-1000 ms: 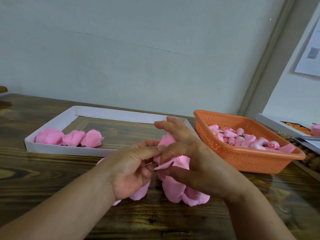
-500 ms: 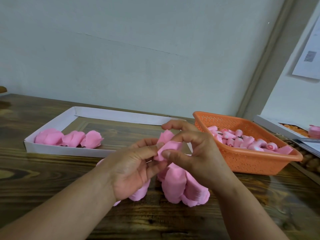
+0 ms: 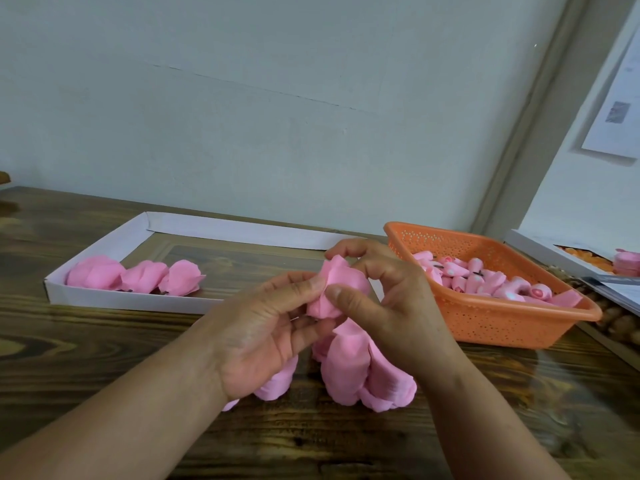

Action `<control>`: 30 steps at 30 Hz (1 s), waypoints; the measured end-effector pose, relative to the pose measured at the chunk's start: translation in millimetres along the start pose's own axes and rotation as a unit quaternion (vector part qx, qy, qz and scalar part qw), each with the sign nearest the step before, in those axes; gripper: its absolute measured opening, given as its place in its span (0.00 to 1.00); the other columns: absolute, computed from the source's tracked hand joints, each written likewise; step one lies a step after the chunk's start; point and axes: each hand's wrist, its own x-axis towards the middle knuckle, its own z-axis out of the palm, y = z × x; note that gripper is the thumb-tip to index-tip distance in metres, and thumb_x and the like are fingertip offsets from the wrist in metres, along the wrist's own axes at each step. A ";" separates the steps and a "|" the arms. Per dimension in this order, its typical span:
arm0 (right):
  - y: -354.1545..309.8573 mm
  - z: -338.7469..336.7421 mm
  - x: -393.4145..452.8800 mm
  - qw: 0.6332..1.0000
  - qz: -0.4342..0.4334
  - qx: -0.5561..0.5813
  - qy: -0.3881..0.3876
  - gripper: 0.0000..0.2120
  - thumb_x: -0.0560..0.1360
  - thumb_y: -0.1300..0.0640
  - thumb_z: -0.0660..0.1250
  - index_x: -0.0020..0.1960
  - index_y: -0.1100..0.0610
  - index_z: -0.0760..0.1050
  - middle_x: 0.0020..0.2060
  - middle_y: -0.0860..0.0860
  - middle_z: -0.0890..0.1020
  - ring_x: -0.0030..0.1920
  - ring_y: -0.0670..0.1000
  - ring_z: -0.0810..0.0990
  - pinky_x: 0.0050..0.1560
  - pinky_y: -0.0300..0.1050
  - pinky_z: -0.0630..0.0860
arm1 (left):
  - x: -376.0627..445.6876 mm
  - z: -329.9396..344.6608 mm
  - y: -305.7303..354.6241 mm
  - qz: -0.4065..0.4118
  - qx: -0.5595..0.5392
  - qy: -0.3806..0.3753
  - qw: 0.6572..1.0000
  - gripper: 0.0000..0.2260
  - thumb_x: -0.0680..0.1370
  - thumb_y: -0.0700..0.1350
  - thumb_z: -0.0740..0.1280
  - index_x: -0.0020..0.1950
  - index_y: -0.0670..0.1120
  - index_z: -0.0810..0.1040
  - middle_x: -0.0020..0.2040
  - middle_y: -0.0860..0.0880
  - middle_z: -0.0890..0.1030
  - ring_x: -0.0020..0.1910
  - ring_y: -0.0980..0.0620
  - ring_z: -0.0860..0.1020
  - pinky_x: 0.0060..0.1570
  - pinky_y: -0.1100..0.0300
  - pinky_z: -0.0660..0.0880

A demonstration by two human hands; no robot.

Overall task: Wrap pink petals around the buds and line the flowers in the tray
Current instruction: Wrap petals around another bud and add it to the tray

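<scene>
At frame centre, left hand and right hand pinch a half-wrapped flower, the petal now folded snugly around it since a moment ago, nearly ready for the white tray at left

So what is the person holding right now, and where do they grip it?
A half-wrapped pink fabric flower, pinched between both hands: the left hand holds its left side, the right hand presses its thumb on the outer petal, fingers curled behind.
</scene>
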 end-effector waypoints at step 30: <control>2.9 -19.7 -0.1 0.996 -0.052 -0.001 -0.073 0.13 0.65 0.68 0.70 0.48 0.59 0.78 0.61 0.50 0.76 0.66 0.50 0.71 0.67 0.45 0.65 | -0.2 5.8 4.3 -0.049 -0.081 0.010 0.995 0.22 0.63 0.38 0.70 0.56 0.32 0.80 0.56 0.37 0.81 0.41 0.42 0.84 0.26 0.65 0.79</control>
